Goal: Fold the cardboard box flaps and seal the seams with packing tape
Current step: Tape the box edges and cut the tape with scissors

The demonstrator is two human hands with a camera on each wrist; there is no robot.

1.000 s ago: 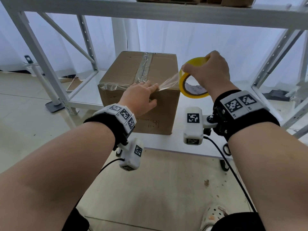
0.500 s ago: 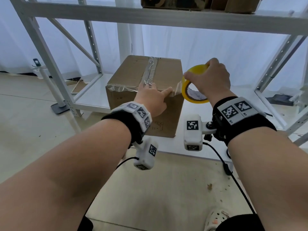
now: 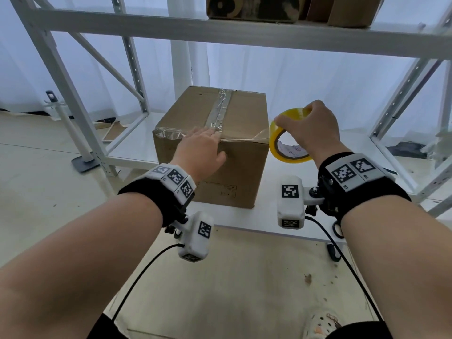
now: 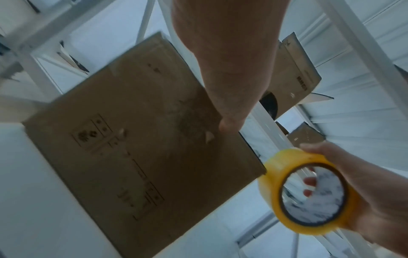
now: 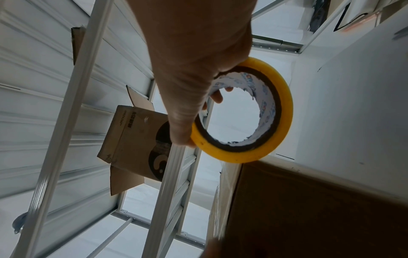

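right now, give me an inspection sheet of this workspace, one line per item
surface: white shelf board carries the box.
job's things: cardboard box shut, centre seam taped; a tape strip runs along the front top edge to the yellow tape roll.
clutter: nothing seen on the board.
grippers: left hand flat on the box's front top edge; right hand grips the roll.
cables: black leads hang from the wrist cameras.
surroundings: white metal rack, boxes on the upper shelf.

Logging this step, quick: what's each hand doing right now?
Left hand: open, flat on the cardboard box.
Right hand: holding the tape roll.
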